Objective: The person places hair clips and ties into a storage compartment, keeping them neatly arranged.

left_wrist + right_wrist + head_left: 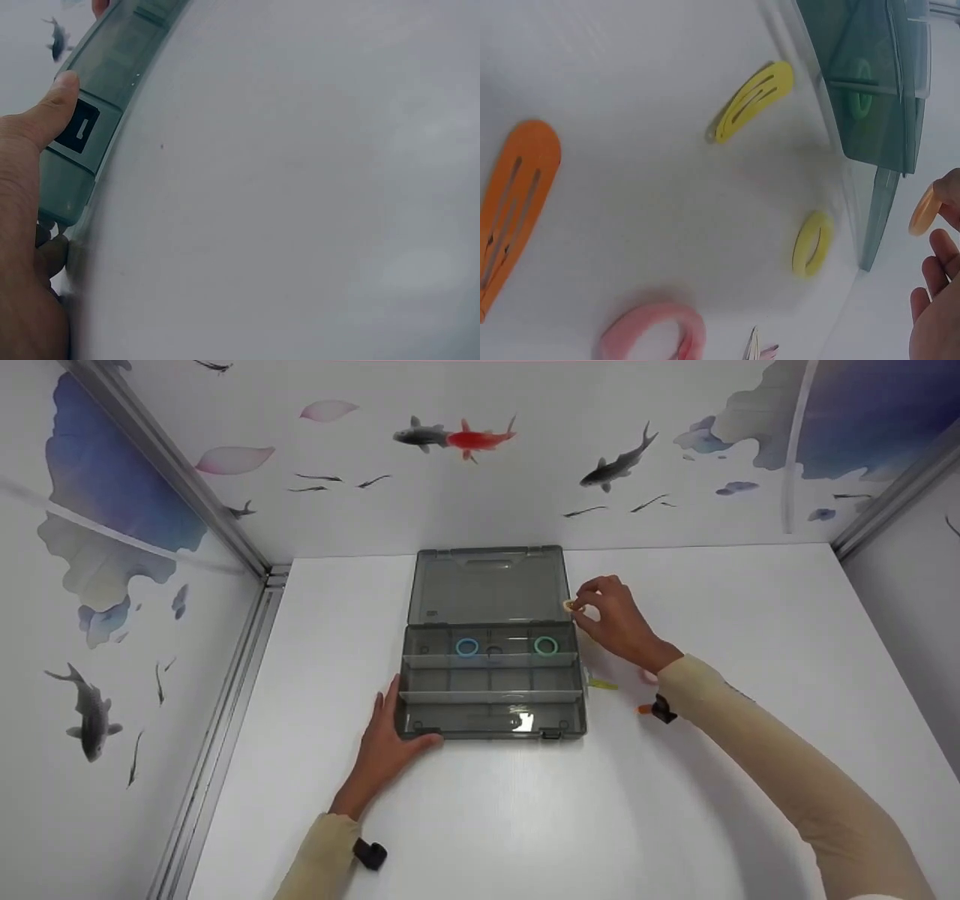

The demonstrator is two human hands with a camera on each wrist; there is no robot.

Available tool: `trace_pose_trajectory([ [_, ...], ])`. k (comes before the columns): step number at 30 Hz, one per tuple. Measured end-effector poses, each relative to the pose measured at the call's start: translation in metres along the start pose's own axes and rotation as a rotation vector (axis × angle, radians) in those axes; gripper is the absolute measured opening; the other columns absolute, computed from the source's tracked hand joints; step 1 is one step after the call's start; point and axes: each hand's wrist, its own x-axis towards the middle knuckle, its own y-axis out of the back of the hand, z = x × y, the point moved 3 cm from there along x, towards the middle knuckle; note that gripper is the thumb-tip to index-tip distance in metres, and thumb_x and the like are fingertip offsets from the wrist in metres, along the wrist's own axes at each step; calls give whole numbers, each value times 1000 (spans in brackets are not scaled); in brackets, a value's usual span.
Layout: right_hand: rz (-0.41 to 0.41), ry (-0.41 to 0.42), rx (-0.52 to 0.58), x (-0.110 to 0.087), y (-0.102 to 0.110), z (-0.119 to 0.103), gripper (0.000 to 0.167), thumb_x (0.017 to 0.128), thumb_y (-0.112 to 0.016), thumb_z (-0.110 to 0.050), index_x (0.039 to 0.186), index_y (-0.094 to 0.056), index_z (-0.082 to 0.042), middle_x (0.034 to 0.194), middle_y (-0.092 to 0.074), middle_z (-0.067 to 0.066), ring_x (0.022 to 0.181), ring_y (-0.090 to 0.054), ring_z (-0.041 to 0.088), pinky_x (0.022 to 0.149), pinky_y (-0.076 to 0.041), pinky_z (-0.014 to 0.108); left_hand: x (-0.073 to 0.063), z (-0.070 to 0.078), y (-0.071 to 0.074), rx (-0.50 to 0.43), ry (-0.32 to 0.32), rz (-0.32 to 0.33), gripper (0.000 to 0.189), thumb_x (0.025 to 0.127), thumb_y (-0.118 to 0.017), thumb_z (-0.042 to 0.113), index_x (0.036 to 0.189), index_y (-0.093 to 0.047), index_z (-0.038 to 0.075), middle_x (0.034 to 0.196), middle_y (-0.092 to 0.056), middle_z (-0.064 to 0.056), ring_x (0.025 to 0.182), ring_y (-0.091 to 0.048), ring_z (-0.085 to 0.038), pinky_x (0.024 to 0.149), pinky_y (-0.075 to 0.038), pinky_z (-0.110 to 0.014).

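Observation:
My left hand (384, 754) grips the front left corner of a translucent grey-green compartment box (465, 721), thumb along the front wall and fingers at the left side. The box's lid (487, 585) lies open toward the back wall. In its back row sit a blue hair tie (457, 647) and a green hair tie (535, 646). Beside the lid's right edge, my right hand (621, 622) pinches a pale orange hair tie (923, 215) between thumb and finger, raised above the table. The middle and front rows hold nothing.
Right of the box lie a yellow snap clip (780, 73), a yellow hair tie (801, 253), an orange snap clip (538, 142) and a pink hair tie (634, 322). A small pale object (753, 346) shows at the bottom edge there. A fish-patterned wall (337, 510) stands behind.

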Motion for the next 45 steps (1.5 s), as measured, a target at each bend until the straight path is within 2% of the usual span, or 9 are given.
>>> trace_pose_trajectory([
  [18, -40, 135, 12, -1, -19, -32, 10, 100, -83, -6, 109, -84, -3, 121, -68, 20, 112, -57, 40, 100, -42, 60, -1, 0, 1, -1, -6, 3, 128, 84, -93, 62, 179, -14, 29, 183, -14, -19, 168, -6, -48, 125, -19, -80],
  [24, -57, 185, 5, -2, -27, -42, 7, 99, -84, -4, 106, -83, -5, 119, -67, 19, 110, -58, 39, 97, -44, 60, -1, -1, 0, -16, 4, 5, 128, 83, -93, 63, 179, -14, 31, 184, -14, -18, 169, -6, -47, 125, -19, -80],
  [35, -95, 200, 0, -3, -40, -54, 8, 100, -83, -7, 106, -83, -3, 122, -69, 19, 113, -60, 38, 99, -46, 59, 0, 3, 1, -6, -7, 1, 128, 84, -93, 61, 179, -14, 27, 183, -15, -22, 168, -7, -50, 124, -22, -79],
  [45, -80, 231, 5, -1, -49, -62, 7, 98, -85, -7, 103, -83, -2, 118, -68, 18, 110, -61, 37, 99, -48, 58, 0, 3, 1, -1, -3, 5, 129, 83, -94, 61, 179, -15, 26, 181, -13, -27, 166, -11, -54, 124, -23, -80],
])
